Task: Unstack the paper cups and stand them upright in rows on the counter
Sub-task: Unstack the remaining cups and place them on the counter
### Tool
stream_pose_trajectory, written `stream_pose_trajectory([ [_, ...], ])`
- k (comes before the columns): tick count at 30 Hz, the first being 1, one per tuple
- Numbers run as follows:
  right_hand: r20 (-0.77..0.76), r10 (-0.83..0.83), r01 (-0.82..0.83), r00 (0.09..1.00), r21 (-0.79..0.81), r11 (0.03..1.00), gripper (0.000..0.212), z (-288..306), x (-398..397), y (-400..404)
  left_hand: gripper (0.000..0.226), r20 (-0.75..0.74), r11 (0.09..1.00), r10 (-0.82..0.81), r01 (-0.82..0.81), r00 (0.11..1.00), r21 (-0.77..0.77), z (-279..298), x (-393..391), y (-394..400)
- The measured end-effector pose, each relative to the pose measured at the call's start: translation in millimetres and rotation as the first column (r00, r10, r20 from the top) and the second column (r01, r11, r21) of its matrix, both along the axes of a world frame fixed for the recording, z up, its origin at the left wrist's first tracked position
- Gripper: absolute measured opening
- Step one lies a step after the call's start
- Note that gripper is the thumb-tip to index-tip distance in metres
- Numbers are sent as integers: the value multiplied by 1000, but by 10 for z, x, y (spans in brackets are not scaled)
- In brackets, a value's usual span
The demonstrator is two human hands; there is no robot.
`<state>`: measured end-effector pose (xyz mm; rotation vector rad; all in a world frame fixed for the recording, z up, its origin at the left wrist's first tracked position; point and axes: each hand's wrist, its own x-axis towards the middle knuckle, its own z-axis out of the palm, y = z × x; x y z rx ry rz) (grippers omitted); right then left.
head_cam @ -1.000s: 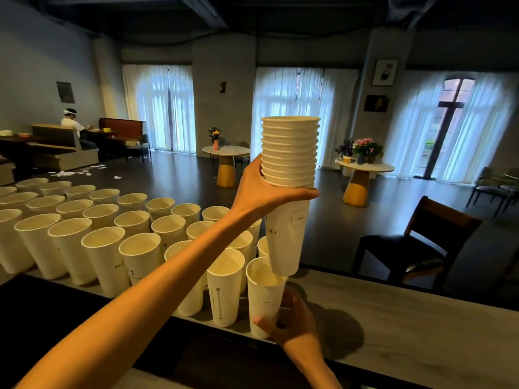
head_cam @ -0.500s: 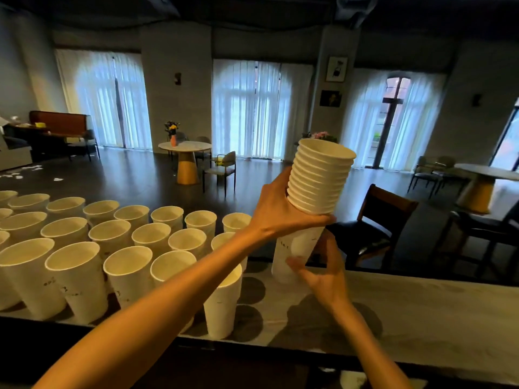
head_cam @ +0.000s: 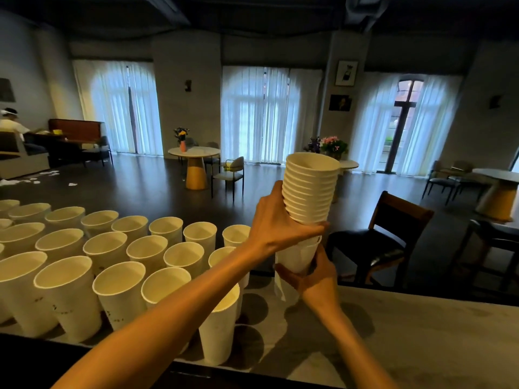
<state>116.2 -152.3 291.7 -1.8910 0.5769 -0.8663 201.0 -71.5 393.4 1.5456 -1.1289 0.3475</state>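
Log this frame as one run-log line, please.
left hand: holds cup stack | right hand: grips bottom cup, partly freed | counter: upright cups in rows

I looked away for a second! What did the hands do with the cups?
The right hand let go of a cup it had stood on the counter, rose, and took hold of the bottom cup of the stack. The left hand kept gripping the stack, now tilted. The rows of cups stayed upright.
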Motion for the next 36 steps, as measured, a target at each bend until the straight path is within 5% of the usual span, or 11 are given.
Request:
stream_pose_trajectory([
  [4, -63, 95, -98, 993, -41, 994, 73, -302, 207, -72, 88, 9, 998, 37, -37, 999, -46, 207, 215, 24],
  [11, -129, 55, -59, 990, -28, 998, 95, -572, 571, -117, 85, -70, 985, 71, -81, 995, -150, 482, 488, 81],
  [18, -119, 144, -140, 982, 41, 989, 64, -703, 721, -295, 100, -139, 989, 79, -96, 987, -115, 583, 588, 60],
  [24, -182, 115, -131, 977, -79, 988, 91, -785, 802, -302, 109, -202, 995, 65, -78, 977, -61, 496, 587, -10],
  [33, -158, 114, -109, 981, 37, 993, 110, -535, 439, -372, 109, -275, 998, 49, -55, 960, -15, 377, 571, -33],
  [36, -87, 15, -27, 996, -142, 989, 109, -263, 191, -342, 109, -257, 1000, 16, -14, 966, 9, 325, 433, -53],
])
